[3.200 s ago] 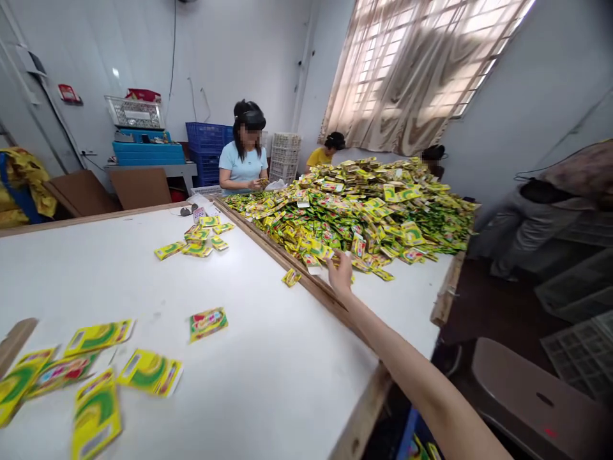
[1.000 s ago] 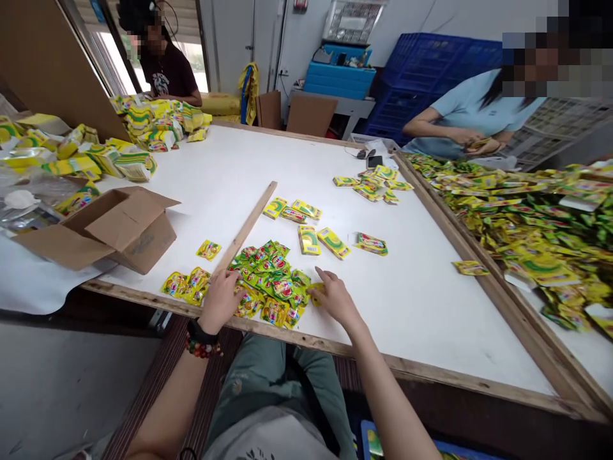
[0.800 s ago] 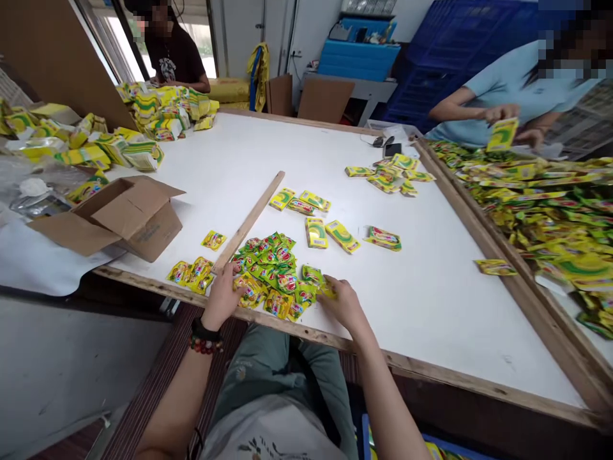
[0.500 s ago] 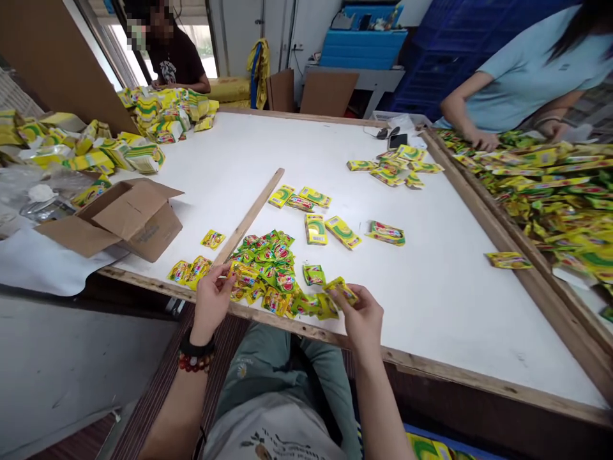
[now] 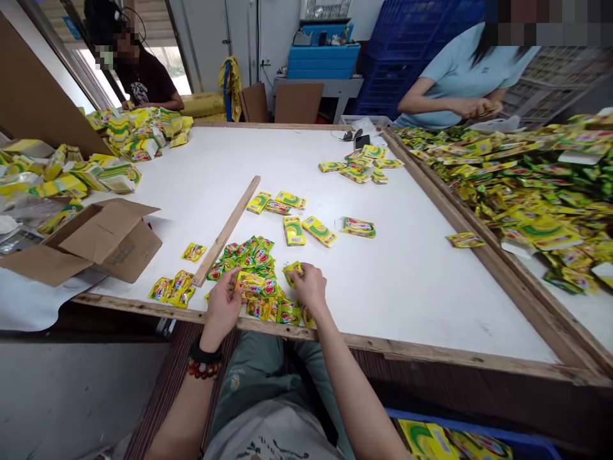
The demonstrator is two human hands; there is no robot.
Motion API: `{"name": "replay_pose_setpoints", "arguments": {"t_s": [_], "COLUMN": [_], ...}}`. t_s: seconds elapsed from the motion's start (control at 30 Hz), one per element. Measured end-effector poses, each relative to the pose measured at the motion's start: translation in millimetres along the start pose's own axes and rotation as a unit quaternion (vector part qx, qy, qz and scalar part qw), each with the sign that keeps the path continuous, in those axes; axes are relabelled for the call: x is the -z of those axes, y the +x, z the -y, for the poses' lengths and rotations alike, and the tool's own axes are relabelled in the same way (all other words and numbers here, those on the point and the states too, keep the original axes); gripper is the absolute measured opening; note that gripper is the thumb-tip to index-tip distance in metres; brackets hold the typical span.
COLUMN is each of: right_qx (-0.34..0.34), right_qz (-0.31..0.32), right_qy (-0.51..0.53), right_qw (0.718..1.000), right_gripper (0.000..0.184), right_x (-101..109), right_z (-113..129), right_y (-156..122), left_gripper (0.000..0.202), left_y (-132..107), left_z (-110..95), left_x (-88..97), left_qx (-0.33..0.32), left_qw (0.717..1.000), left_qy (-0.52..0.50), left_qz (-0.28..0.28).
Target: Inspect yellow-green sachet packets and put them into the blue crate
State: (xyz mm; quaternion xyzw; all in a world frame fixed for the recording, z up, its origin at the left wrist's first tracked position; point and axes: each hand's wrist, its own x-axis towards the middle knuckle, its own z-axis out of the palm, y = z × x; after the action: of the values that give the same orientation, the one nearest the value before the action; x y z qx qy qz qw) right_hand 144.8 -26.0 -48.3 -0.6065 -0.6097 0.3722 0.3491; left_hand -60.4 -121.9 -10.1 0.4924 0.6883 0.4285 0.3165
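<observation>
My left hand (image 5: 223, 303) pinches a yellow foil sachet (image 5: 251, 283) at the near side of a loose pile of green-and-yellow sachets (image 5: 251, 259). My right hand (image 5: 310, 287) holds a small yellow sachet (image 5: 292, 272) in its fingertips, just above the same pile. The two hands are close together, a little apart, over the white table (image 5: 407, 287) near its wooden front edge (image 5: 383, 345). A thin wooden strip (image 5: 225, 231) lies beside the pile on the left. Small groups of sachets (image 5: 170, 287) and flat packets (image 5: 292, 220) lie around it.
A large heap of sachets (image 5: 522, 198) covers the adjoining table on the right, where a co-worker's hands (image 5: 479, 108) work. An open cardboard box (image 5: 103, 243) stands at the left table edge. Another person (image 5: 143, 80) sits at the far left behind stacked packs.
My right hand has moved left toward my left hand, holding a sachet. The pile has shifted slightly, and the co-worker's hands have moved up from the heap to in front of the body.
</observation>
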Motion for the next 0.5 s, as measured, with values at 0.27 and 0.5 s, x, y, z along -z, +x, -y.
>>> {"name": "replay_pose_setpoints", "arguments": {"t_s": [0.27,0.5], "right_qx": [-0.025,0.0], "right_qz": [0.038,0.085], "right_qy": [0.297,0.306], "right_qw": [0.954,0.948], "right_gripper": [0.035,0.025], "right_x": [-1,27], "right_z": [41,48], "right_y": [-45,-64], "left_gripper": [0.036,0.024], "left_y": [-9,-1], "left_z": [-24,-28], "left_x": [-27.5,-51.8], "left_qx": [-0.101,-0.059], "left_qw": [0.995,0.98], "left_qy": [-0.024,-0.132], "left_qz": [0.014,0.134]}}
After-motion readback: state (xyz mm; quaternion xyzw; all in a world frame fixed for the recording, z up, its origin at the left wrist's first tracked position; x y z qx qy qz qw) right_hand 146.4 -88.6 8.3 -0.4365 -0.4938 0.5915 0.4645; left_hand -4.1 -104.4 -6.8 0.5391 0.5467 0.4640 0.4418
